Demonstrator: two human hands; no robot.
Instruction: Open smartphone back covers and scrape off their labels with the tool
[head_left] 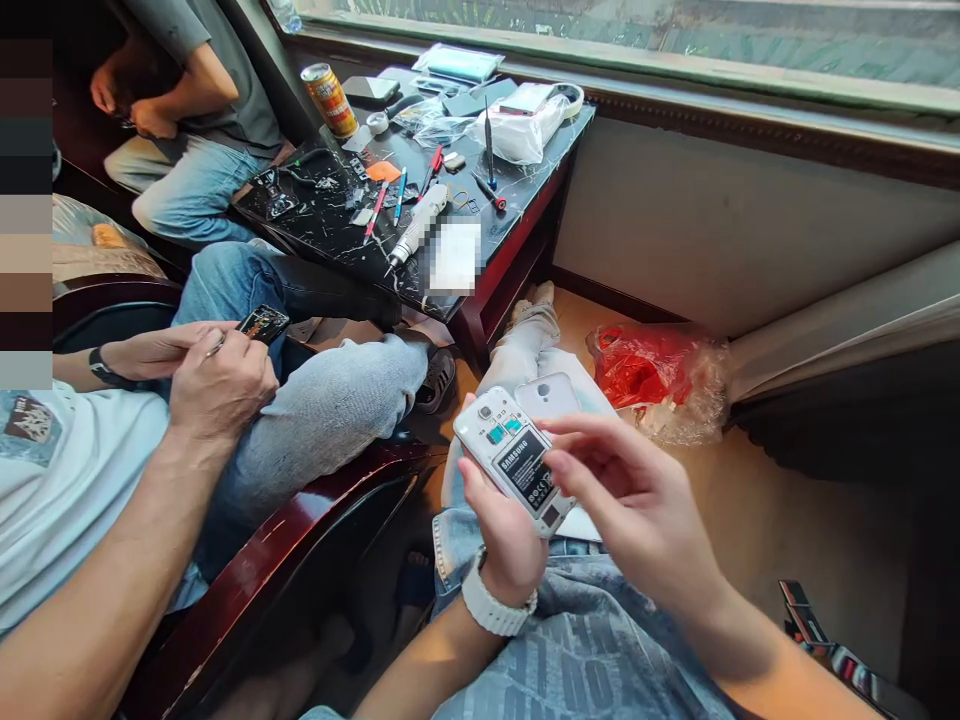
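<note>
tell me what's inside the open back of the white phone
A black battery fills the white phone; blue card slots sit above it. The left hand hides the lower edge.

This looks like an informal phone-repair corner in a lounge-like room, not a proper workshop. A dark marble-topped table (517, 215) under a window (675, 40) holds screwdrivers (489, 145), tweezers, phone parts (and a drink can (330, 100)). People sit in dark wooden armchairs (300, 540) beside it.

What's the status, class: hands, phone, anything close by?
Left hand grips open-backed phone, battery showing. Right hand fingertips at its edge. Back cover lies behind it.
</note>
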